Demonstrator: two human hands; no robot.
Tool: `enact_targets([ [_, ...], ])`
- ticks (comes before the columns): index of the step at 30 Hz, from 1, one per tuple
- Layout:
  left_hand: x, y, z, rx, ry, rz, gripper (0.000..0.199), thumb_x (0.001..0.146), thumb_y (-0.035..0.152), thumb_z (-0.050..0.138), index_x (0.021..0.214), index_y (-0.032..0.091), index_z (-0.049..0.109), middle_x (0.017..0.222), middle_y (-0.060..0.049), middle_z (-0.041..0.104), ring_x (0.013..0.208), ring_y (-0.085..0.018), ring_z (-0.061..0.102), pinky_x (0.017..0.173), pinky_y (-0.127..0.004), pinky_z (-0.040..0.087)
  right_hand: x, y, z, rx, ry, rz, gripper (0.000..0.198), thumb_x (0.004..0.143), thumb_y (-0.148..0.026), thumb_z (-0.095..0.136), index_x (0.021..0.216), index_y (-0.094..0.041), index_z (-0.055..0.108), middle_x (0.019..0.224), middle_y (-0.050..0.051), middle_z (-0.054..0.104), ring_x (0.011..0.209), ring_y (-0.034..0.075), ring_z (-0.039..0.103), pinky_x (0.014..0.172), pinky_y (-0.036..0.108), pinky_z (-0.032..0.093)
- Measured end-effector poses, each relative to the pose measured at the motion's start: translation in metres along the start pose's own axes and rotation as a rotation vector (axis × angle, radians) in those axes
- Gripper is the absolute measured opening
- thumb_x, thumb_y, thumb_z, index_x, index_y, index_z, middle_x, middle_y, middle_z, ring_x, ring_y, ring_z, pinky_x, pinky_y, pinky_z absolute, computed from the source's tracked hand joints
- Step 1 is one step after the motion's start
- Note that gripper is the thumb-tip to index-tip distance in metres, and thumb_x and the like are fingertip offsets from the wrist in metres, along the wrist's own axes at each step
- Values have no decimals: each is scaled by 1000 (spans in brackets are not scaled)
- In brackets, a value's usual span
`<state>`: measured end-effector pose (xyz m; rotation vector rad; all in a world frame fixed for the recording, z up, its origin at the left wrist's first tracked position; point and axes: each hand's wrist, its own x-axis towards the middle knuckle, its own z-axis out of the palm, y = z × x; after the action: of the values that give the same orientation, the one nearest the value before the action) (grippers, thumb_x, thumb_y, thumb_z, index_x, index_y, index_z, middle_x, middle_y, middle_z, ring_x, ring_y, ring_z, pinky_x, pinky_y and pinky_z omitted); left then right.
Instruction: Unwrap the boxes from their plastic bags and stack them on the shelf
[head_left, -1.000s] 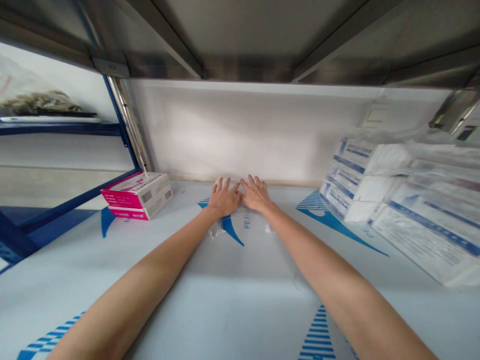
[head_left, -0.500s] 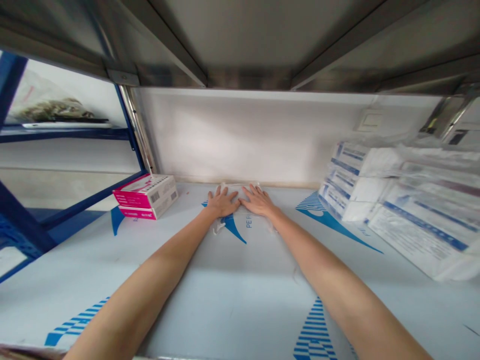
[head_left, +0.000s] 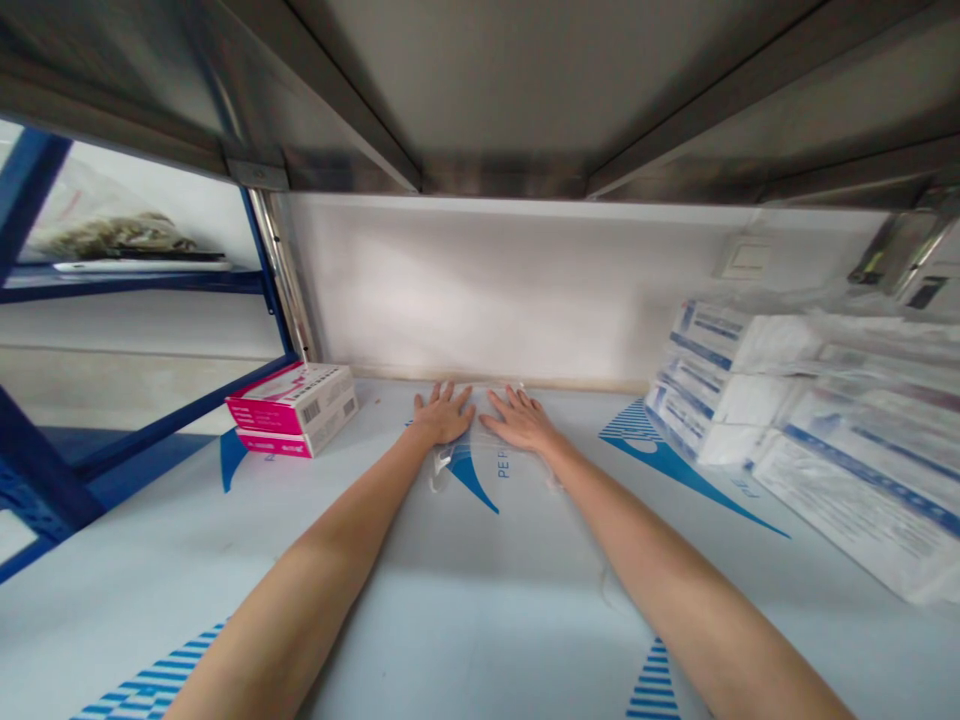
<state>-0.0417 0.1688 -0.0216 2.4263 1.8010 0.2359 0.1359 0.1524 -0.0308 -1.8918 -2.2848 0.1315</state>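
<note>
Noted at left two stacked pink-and-white boxes [head_left: 292, 412], bar-coded on the ends, just beside a shiny metal post [head_left: 286, 285]. Recorded at right a pile of plastic-wrapped white-and-blue packs [head_left: 855, 470], printed labels too blurred to read. Observed overhead a grey metal shelf [head_left: 502, 100], braced underneath by beams [head_left: 352, 108]. Found at the back a white wall [head_left: 480, 290], fitted near the packs with a pale wall plate [head_left: 748, 260]. Sighted beyond the post a blue rack [head_left: 135, 284], bearing a flat white object [head_left: 142, 267] and brownish tangled material [head_left: 112, 237]; could not identify either.
</note>
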Motion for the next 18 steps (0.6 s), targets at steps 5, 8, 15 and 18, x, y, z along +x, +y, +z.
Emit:
enact_targets([
  [5, 1, -2, 1, 46, -42, -5, 64, 97, 56, 22, 156, 33, 27, 166, -8, 17, 152, -36, 12, 112, -73, 10, 1, 0, 1, -10, -2, -2, 72, 96, -67, 29, 157, -29, 28, 165, 13, 20, 151, 35, 19, 119, 52, 16],
  [8, 1, 0, 1, 64, -67, -8, 63, 97, 56, 20, 156, 33, 26, 167, -8, 15, 152, -35, 12, 112, -73, 9, 2, 1, 2, -1, -2, 1, 71, 96, -67, 30, 155, -29, 33, 164, 14, 24, 150, 35, 20, 119, 53, 15],
  [15, -2, -5, -5, 63, -99, -15, 64, 98, 57, 20, 157, 31, 24, 166, -11, 16, 152, -32, 15, 115, -68, 11, 4, 4, 7, 117, 37, 15, 71, 93, -65, 42, 151, -26, 41, 163, 13, 27, 150, 36, 20, 119, 51, 11],
  [18, -3, -11, -7, 51, -101, -17, 66, 99, 56, 18, 157, 27, 22, 166, -14, 17, 153, -29, 16, 118, -61, 13, 7, 6, 8, 246, 81, 38, 74, 85, -67, 53, 146, -26, 49, 161, 11, 32, 150, 36, 21, 120, 50, 10],
])
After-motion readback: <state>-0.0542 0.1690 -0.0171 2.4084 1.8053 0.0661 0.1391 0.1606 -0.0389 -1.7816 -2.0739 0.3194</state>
